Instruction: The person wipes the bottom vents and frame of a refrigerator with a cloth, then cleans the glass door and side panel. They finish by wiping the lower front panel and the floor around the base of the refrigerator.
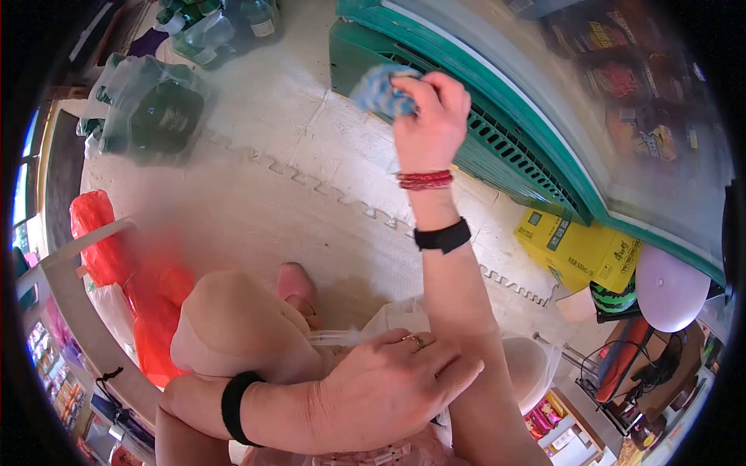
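Note:
My right hand (431, 116) is raised near the green-framed case. Its fingers are pinched on a small blue and white item (385, 91), blurred by motion, which looks like knitted or crumpled fabric. A red bracelet and a black band circle that arm. Lower down, my left hand (396, 388) lies across my right forearm, with its fingers curled together and a ring on one of them. What it holds, if anything, is hidden. A black band is on the left wrist too.
Wrapped bottles (163, 113) stand on the floor at upper left. Red plastic bags (148, 311) hang at the left. The green-framed glass case (482, 85) runs along the upper right. A yellow box (579, 248), a pale purple balloon (672, 287) and dark cables are at the right.

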Tool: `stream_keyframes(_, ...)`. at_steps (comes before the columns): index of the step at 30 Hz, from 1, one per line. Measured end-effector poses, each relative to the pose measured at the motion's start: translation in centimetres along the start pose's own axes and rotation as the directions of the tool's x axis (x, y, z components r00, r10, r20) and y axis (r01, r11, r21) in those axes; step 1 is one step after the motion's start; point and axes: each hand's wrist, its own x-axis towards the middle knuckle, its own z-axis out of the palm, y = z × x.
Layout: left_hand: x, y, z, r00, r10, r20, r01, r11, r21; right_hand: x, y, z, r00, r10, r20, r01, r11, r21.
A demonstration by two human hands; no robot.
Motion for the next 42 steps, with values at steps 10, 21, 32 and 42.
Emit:
stream_keyframes(10, -0.4, 0.4, -0.5, 0.998, 0.037, -0.045, -0.038, 0.999, -0.025, -12.1, 14.2, -9.5, 0.354, 0.806, -0.475, -0.719, 0.559, 0.413)
stream_keyframes(21, 0.2, 0.9, -0.1, 0.990, 0.104, -0.099, -0.099, 0.993, 0.058, -10.3, 4.2, -2.3, 0.197, 0.916, 0.351, -0.700, -0.119, 0.704)
stream_keyframes(32, -0.1, 0.4, 0.6, 0.994, 0.094, -0.062, -0.091, 0.995, 0.046, -7.7, 1.6, -0.9, 0.231, 0.742, 0.629, -0.767, -0.259, 0.587)
stream_keyframes(42, -0.8, 1.0, -1.3, 0.990, 0.118, -0.072, -0.116, 0.993, 0.032, -1.2, -2.7, -1.2, 0.938, 0.336, -0.083, -0.314, 0.927, 0.206)
